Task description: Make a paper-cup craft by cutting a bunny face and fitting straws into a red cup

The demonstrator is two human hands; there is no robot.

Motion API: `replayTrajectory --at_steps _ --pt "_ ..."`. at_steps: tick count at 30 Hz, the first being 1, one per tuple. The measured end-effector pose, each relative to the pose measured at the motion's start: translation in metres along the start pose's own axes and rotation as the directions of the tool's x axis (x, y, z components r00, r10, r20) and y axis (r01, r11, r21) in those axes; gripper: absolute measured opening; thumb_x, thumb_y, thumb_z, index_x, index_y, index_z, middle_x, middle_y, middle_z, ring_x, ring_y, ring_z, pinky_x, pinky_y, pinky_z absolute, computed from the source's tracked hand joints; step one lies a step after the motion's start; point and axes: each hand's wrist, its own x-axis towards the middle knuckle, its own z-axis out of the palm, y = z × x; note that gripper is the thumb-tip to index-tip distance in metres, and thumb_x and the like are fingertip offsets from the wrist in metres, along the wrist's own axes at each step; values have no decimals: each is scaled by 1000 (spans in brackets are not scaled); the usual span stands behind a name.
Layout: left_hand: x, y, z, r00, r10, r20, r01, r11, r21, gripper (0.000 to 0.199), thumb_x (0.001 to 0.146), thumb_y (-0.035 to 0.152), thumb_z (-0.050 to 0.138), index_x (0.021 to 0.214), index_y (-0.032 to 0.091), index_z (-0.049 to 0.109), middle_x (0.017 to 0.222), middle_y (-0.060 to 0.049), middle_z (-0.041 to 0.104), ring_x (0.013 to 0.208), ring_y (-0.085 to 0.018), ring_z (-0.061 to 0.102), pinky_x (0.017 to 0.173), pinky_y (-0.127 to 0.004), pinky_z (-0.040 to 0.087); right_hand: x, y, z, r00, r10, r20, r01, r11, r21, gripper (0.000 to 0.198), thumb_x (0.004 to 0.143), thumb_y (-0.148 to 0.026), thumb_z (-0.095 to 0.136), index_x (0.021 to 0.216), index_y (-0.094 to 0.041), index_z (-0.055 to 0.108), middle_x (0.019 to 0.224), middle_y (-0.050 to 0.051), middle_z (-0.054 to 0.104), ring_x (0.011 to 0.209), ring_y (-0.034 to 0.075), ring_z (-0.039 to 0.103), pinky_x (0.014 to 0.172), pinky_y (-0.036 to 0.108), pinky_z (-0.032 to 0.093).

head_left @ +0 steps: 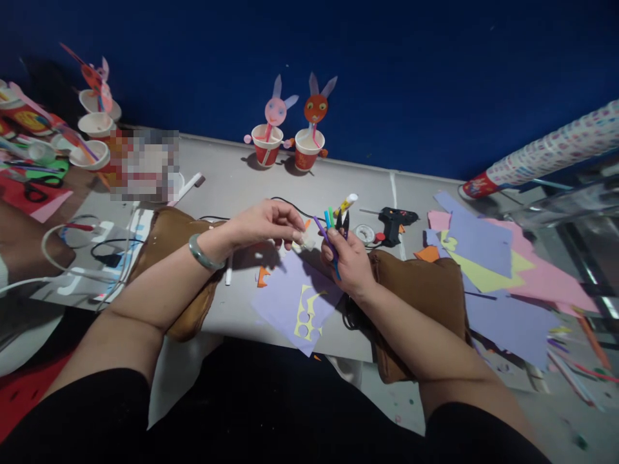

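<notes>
My left hand [275,224] hovers over the table with thumb and fingers drawn together. A small pale, translucent bit [305,241] shows by its fingertips; whether they grip it I cannot tell. My right hand [351,261] is closed around several slim coloured markers [321,227], purple, blue and green. Dark blades [343,222], like those of scissors, stick up from the same fist. Below the hands lies a lilac paper sheet [280,303], with a yellow paper scrap [304,322] full of round cut-outs on it. An orange scrap [262,277] is beside them.
Two red paper cups [267,154] with rabbit-faced figures stand at the back. A black glue gun [394,225], tape roll [363,233] and glue stick [347,203] lie right of centre. Brown cushions [418,296] sit under my forearms. Coloured paper [483,245] and stacked cups [546,145] are rightward.
</notes>
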Motion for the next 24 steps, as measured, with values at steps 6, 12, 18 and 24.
replayTrajectory --at_steps 6,12,18,24 --pt "0 -25 38 991 116 -62 -125 975 -181 13 72 25 88 76 19 77 88 -5 74 82 -13 71 79 -29 58 -3 3 2 989 -146 -1 145 985 -95 44 83 -65 75 84 -24 61 60 -7 50 54 10 44 52 24 39" --pt "-4 -37 62 988 24 -154 -79 929 -361 20 73 31 89 80 18 75 75 -2 73 71 -12 67 75 -28 56 -7 7 2 992 -78 94 89 989 -118 51 74 -68 82 74 -20 64 60 -5 52 56 10 43 54 25 36" --pt "3 -42 62 962 -13 -273 -129 859 -495 19 69 25 91 80 16 77 79 -2 76 75 -10 69 79 -24 56 -9 6 5 986 -89 142 116 974 -196 52 79 -66 79 68 -19 61 64 -3 52 60 10 42 56 26 35" --pt "9 -32 40 911 -26 -411 -201 843 -499 18 75 22 86 84 12 74 84 -5 77 79 -12 71 78 -24 57 -1 -14 -10 983 -85 165 165 812 -560 43 101 -54 47 102 -17 70 75 3 67 63 15 54 64 29 42"
